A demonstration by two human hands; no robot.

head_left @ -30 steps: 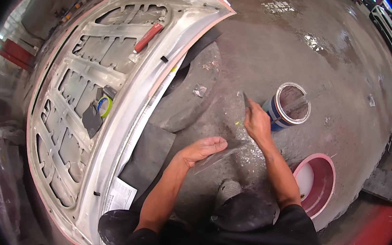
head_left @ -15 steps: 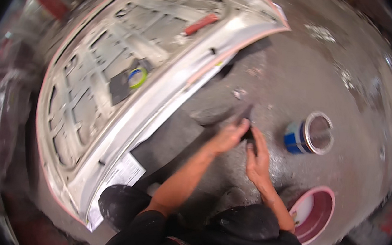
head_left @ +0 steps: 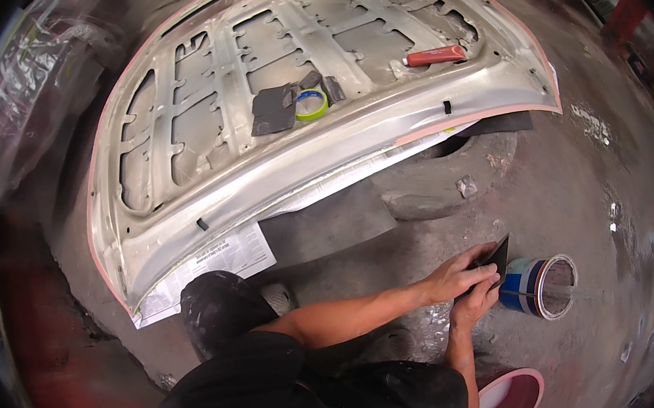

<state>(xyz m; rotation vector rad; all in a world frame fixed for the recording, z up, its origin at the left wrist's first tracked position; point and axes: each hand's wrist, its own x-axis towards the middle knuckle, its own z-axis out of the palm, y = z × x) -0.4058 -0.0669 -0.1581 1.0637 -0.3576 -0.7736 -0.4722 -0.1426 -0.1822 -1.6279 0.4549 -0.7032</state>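
Both of my hands grip a thin black sheet (head_left: pixel 502 254) with a pointed corner; its exact kind is not plain. My left hand (head_left: pixel 454 279) holds it from the left, fingers closed and partly hidden behind it. From below, my right hand (head_left: pixel 477 304) closes on its lower part, the fingertips meeting those of the left. Just right of the hands stands an open blue and white tin (head_left: pixel 523 287) with a silver rim. To the upper left, a bare-metal car hood (head_left: pixel 266 174) lies with its ribbed inner side up.
On the hood are a roll of yellow-green tape (head_left: pixel 322 113), dark grey sheets (head_left: pixel 273 112) and a red tube (head_left: pixel 436 54). Newspaper (head_left: pixel 238 252) shows under its near edge, beside a tire (head_left: pixel 424 194). A pink basin (head_left: pixel 529 400) stands at lower right.
My hands, with the sheet, have shifted right and lower in view, now close beside the tin. The view has turned, so the hood appears rotated and further right.
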